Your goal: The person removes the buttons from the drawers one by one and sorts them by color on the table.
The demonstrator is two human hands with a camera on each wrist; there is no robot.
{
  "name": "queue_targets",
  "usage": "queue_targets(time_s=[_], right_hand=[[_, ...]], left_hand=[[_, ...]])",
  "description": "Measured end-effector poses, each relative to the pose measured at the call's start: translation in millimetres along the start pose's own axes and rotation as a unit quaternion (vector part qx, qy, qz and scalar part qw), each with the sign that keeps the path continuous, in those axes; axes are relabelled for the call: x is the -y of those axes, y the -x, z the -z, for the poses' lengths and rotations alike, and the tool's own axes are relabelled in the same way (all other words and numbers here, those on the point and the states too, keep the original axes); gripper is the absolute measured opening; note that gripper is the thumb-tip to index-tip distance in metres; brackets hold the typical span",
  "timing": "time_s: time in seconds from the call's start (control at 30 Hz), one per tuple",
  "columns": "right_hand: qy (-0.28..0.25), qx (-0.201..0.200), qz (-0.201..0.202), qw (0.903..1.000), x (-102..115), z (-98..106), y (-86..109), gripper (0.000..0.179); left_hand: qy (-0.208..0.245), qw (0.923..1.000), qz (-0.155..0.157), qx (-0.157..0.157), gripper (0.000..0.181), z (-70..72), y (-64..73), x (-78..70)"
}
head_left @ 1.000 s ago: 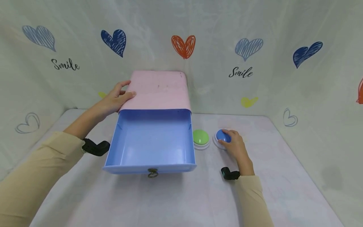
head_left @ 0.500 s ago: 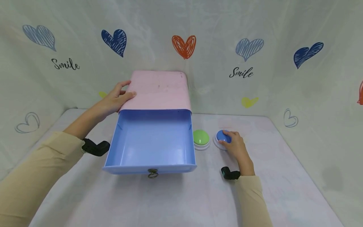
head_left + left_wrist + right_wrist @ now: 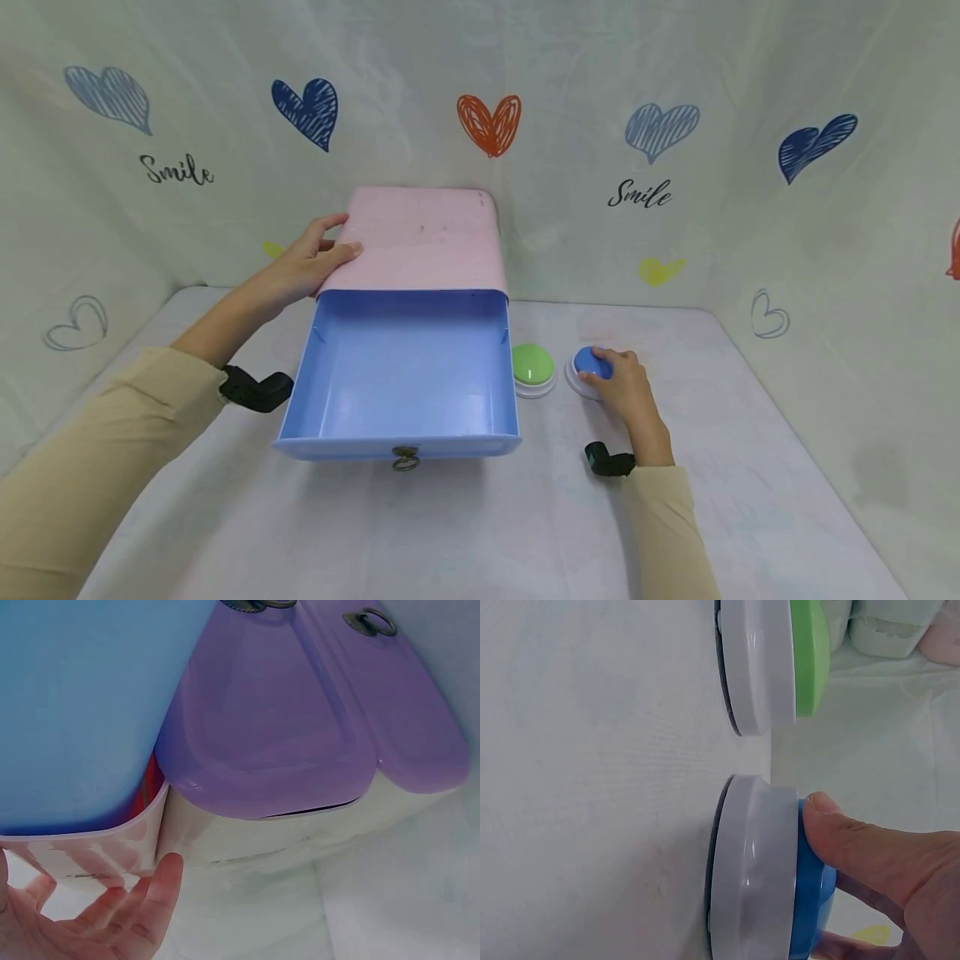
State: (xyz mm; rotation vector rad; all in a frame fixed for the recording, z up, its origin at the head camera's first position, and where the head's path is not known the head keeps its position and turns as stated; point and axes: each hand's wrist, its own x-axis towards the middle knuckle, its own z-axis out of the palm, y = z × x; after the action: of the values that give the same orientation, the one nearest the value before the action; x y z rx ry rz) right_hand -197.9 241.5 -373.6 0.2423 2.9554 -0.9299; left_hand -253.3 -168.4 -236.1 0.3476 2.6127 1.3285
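A small chest with a pink top [image 3: 427,242] stands at the back, its light blue drawer [image 3: 405,367] pulled far out with nothing seen inside. My left hand [image 3: 303,258] rests against the pink casing's left side; in the left wrist view its fairly straight fingers [image 3: 154,904] lie along that side. To the right, my right hand [image 3: 626,387] holds the blue dome of a push button [image 3: 805,892] between thumb and fingers. The button's white base sits on the table. Beside it is a green push button [image 3: 533,364], untouched.
Purple drawers [image 3: 277,712] with ring pulls lie below the blue one in the left wrist view. A brass ring pull [image 3: 406,460] hangs on the blue drawer's front. Behind the table [image 3: 450,533] rises a cloth backdrop [image 3: 555,50] printed with hearts.
Both hands keep their places on the chest and the blue button. The whole head view shifts very slightly; the drawer stays out.
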Motion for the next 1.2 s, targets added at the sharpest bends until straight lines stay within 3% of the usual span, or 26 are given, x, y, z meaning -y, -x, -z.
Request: queue_targets(time_s=[0.3, 0.6, 0.73, 0.9, 1.07, 1.2], right_hand=[[0.019, 0.01, 0.001, 0.9998, 5, 4, 5.7, 0.058], [0.054, 0.023, 0.001, 0.9983, 22, 30, 26.8, 0.051], [0.035, -0.003, 0.035, 0.9988, 35, 48, 42.3, 0.044], [0.007, -0.065, 0.095, 0.9934, 58, 65, 66.7, 0.035], [-0.014, -0.104, 0.156, 0.9822, 79, 70, 93.4, 0.027], [-0.04, -0.113, 0.229, 0.966, 94, 70, 112.1, 0.015]], left_hand=[[0.0, 1.0, 0.008, -0.005, 0.074, 0.8, -1.8, -0.2], [-0.001, 1.0, 0.007, -0.002, 0.075, 0.9, -1.1, 1.3], [-0.003, 1.0, 0.004, -0.003, 0.075, 0.8, -0.9, 0.8], [-0.004, 1.0, 0.001, -0.005, 0.075, 0.3, 0.3, 0.3], [-0.003, 1.0, 0.004, -0.003, 0.075, 0.6, -0.6, 0.2], [-0.004, 1.0, 0.004, -0.001, 0.075, 1.3, -0.4, 0.1]])
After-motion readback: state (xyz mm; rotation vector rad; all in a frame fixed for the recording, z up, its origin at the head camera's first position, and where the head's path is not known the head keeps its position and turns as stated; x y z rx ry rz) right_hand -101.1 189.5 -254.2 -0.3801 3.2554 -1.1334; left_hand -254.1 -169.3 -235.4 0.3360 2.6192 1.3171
